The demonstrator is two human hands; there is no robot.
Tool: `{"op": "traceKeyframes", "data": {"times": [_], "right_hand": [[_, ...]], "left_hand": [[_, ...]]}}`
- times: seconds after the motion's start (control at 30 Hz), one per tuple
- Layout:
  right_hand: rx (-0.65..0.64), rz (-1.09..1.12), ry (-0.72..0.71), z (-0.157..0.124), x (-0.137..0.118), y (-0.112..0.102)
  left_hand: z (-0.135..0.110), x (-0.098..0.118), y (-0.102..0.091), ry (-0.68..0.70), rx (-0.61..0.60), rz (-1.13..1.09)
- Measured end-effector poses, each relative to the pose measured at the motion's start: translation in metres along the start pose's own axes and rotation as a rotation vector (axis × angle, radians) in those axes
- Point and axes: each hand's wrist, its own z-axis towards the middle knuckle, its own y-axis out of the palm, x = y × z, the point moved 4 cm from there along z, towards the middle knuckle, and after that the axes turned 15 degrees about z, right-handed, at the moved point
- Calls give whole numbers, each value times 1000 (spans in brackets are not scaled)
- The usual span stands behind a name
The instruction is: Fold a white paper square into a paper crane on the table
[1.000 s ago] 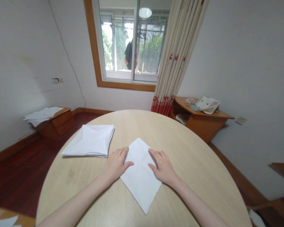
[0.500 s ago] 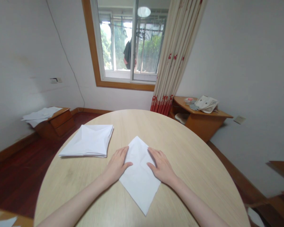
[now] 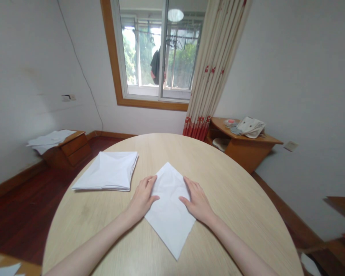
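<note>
A white sheet of folded paper (image 3: 171, 214) lies in front of me on the table, turned as a diamond with one corner pointing at me. Along its left edge rests my left hand (image 3: 143, 197), holding that side, its thumb on top of the paper. On the opposite edge my right hand (image 3: 197, 199) holds the paper in the same way, thumb on the surface and fingers along the border. Light creases run across the upper half. I cannot see how far the fingers reach under the sheet. A stack of folded white paper (image 3: 110, 170) sits left of my left hand.
The round wooden table (image 3: 232, 214) has a curved edge. Behind it are a window (image 3: 158, 57) and a patterned curtain (image 3: 209, 76). A corner shelf (image 3: 241, 149) with a cloth bag stands at the right, a small cabinet (image 3: 74, 147) with papers at the left.
The sheet has shifted slightly away from me, its far corner a little farther up. My hands keep to its sides, with the right fingers spread slightly wider. The stack has not moved.
</note>
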Motion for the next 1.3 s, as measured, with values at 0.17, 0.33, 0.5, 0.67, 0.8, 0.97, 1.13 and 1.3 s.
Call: {"op": "traceKeyframes", "data": {"times": [0.17, 0.33, 0.5, 0.67, 0.8, 0.97, 1.13, 1.3], "right_hand": [[25, 6, -39, 1, -1, -2], [55, 22, -93, 1, -2, -3], [89, 72, -136, 0, -5, -4], [120, 94, -170, 0, -10, -6], [179, 77, -210, 0, -13, -10], [247, 54, -264, 1, -15, -14], [276, 49, -287, 0, -17, -17], [302, 45, -310, -1, -21, -21]], "left_hand": [[1, 0, -2, 3, 6, -35], [1, -4, -2, 1, 12, -88], [1, -2, -6, 25, 32, -135], [1, 1, -10, 33, 49, -165], [3, 4, -15, 36, 82, -184], [3, 6, -19, 15, 91, -188], [3, 8, -22, 5, 87, -198], [3, 9, -24, 20, 85, -195]]}}
